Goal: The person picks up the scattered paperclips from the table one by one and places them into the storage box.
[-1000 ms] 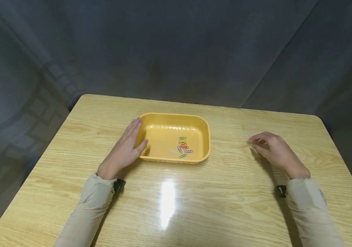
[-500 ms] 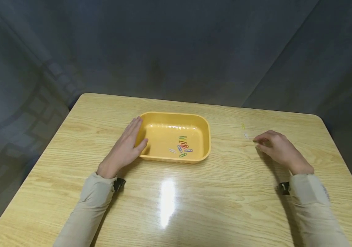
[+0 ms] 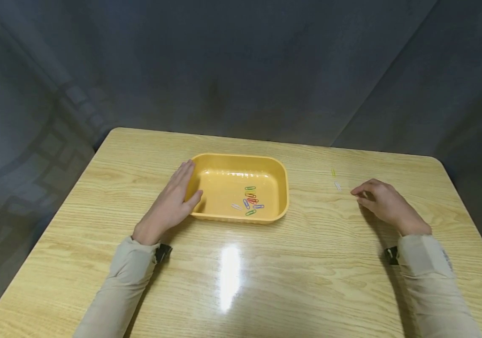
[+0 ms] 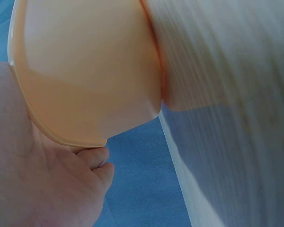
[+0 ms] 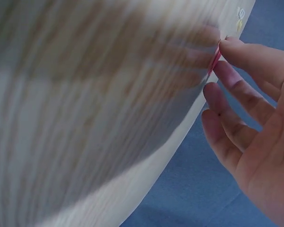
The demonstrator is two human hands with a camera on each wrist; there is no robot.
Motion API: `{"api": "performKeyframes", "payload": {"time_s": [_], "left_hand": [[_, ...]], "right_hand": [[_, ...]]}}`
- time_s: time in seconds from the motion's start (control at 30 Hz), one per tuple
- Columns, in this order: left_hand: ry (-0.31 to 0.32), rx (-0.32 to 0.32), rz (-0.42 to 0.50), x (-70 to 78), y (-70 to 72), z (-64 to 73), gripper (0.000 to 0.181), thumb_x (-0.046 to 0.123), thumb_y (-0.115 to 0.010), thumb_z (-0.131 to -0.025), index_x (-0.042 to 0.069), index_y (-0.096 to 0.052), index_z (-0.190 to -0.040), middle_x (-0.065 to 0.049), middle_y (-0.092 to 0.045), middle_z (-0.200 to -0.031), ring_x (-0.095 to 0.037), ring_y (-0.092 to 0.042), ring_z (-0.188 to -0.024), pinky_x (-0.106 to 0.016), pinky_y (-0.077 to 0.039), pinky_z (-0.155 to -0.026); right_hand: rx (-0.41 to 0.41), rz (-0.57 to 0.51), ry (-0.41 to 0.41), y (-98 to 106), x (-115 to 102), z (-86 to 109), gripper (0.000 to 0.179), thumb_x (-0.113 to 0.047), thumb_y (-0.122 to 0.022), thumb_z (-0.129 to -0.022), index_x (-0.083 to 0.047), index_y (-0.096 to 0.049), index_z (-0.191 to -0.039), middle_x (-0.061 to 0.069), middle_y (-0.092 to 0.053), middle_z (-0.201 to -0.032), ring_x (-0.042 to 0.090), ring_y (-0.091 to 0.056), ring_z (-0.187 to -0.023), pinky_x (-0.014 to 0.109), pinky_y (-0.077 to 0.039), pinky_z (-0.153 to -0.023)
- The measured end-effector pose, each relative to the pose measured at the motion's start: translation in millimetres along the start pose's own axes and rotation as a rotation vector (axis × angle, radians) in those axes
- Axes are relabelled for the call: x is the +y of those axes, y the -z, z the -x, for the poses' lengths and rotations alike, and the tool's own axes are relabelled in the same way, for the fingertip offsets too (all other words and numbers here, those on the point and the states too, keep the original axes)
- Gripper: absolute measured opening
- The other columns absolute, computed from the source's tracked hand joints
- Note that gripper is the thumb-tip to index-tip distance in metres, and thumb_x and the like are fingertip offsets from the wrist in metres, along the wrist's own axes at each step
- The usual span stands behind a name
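My left hand point(image 3: 169, 202) rests along the left end of a yellow plastic tray point(image 3: 282, 206), fingers fairly straight and thumb over the rim. In the left wrist view the palm lies against the tray's rim point(image 4: 61, 141). Several coloured paper clips point(image 3: 250, 201) lie on the tray floor, in green, yellow, red, blue and white. Out to the right, my right hand point(image 3: 386, 204) is low over the table. Its thumb and forefinger pinch a pink paper clip point(image 5: 214, 62), which the fingers hide in the head view.
A white paper clip point(image 3: 337, 186) lies on the wooden table point(image 3: 308, 263) left of the right fingertips, with a yellow one point(image 3: 333, 172) behind it. Dark cloth point(image 3: 241, 70) hangs beyond the table's far edge.
My right hand has shifted a little to the right, away from the white paper clip, now in fuller view. The left hand and tray stay put.
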State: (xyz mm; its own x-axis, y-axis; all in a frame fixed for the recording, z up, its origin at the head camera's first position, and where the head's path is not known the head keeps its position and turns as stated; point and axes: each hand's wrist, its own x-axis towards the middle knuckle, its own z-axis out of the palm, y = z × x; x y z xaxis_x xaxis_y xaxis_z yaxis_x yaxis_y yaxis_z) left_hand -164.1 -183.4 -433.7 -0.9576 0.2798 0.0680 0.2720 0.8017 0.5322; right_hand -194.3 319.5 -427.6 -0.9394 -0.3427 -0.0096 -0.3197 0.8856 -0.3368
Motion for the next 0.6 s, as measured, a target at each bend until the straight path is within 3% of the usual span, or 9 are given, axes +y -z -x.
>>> {"api": "performKeyframes", "payload": {"time_s": [0.17, 0.6], "left_hand": [[0.0, -0.006, 0.004, 0.2, 0.3, 0.6, 0.076, 0.035, -0.047, -0.103, 0.004, -0.006, -0.16, -0.014, -0.004, -0.168, -0.033, -0.003, -0.156, -0.052, -0.009, -0.127], [-0.005, -0.005, 0.003, 0.9, 0.8, 0.3, 0.076, 0.034, -0.048, -0.103, 0.003, -0.007, -0.159, -0.014, -0.004, -0.168, -0.034, -0.003, -0.156, -0.052, -0.01, -0.127]], "right_hand": [[0.005, -0.004, -0.043, -0.2, -0.7, 0.0, 0.022, -0.001, -0.066, -0.091, 0.006, -0.069, -0.112, 0.023, -0.066, -0.105, 0.033, -0.063, -0.089, 0.048, -0.053, -0.074], [-0.011, -0.034, -0.166, 1.0, 4.5, 2.6, 0.026, -0.012, -0.066, -0.094, 0.008, -0.069, -0.111, 0.029, -0.069, -0.108, 0.042, -0.065, -0.097, 0.058, -0.052, -0.083]]}}
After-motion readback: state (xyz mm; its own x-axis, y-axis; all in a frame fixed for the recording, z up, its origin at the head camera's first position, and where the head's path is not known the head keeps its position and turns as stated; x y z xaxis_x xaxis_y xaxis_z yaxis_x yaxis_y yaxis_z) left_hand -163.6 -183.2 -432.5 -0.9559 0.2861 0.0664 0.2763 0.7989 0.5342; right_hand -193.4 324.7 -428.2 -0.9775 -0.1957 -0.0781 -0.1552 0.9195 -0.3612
